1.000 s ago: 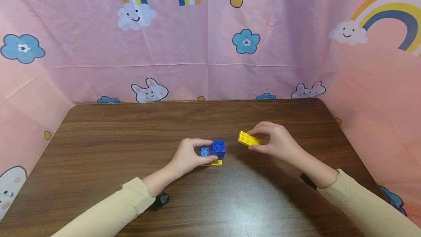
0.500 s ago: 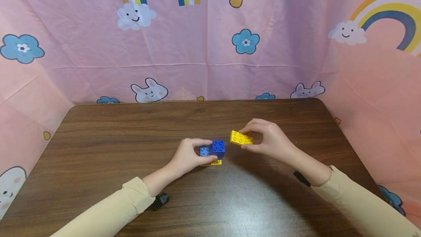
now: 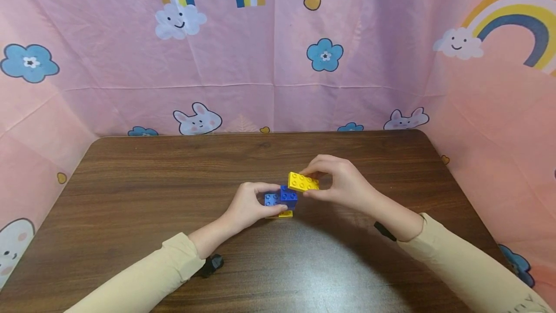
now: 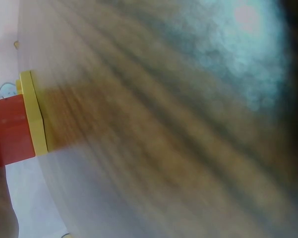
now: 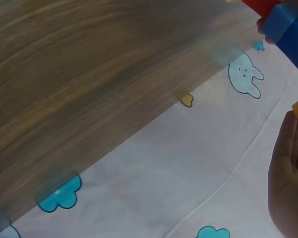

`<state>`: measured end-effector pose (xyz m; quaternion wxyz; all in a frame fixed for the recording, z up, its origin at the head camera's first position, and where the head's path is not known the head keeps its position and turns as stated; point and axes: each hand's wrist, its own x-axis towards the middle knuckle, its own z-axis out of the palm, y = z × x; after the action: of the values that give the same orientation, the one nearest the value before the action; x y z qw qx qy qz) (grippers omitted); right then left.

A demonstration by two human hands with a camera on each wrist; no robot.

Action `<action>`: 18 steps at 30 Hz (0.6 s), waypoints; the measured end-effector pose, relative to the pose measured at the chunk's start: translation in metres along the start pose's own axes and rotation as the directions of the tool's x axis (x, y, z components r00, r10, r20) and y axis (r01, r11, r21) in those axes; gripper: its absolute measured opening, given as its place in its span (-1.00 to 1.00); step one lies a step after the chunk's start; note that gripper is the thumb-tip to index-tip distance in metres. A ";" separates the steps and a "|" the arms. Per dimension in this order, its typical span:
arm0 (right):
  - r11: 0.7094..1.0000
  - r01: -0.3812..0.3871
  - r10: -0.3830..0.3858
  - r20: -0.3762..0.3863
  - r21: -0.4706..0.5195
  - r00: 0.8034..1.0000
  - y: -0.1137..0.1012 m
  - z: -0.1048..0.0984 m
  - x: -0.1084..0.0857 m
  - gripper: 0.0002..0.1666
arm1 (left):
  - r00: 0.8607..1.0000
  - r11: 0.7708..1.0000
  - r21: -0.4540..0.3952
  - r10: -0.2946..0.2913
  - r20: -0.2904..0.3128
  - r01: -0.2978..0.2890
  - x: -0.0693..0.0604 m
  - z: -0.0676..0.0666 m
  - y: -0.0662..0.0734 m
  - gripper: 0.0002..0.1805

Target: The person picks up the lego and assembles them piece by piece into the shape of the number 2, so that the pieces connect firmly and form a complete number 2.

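Note:
My left hand (image 3: 248, 206) grips a stack of toy building bricks on the table, thumb on the near side and fingers on the far side. On top of the stack is a dark blue brick (image 3: 288, 198), with a light blue brick (image 3: 271, 199) lower at its left. The left wrist view shows a red brick (image 4: 10, 131) on the stack's yellow base brick (image 4: 34, 114). Between thumb and fingers, my right hand (image 3: 345, 182) pinches a yellow brick (image 3: 303, 182), studs up and slightly tilted. It overlaps the dark blue brick's far right corner; the right wrist view shows it apart, above the stack.
The brown wooden table (image 3: 173, 173) spreads around both hands. A pink patterned cloth (image 3: 243, 62) hangs behind the table and along its sides. Black objects (image 3: 213, 264) show at both wrists.
My right hand has moved left with the yellow brick, from right of the stack to over the dark blue brick's edge. The left hand and stack stay in place.

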<state>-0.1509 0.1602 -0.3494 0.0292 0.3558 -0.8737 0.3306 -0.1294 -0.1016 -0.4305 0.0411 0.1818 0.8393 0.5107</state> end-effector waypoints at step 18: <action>0.995 0.099 -0.100 0.035 0.019 0.994 -0.013 0.009 0.018 -0.54 | 1.000 0.999 -0.038 0.006 0.022 -0.005 -0.001 0.000 0.003 -0.55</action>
<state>-0.1536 0.1368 -0.3444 0.0272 0.4050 -0.8523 0.3298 -0.1278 -0.1010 -0.4277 0.0524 0.1888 0.8285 0.5246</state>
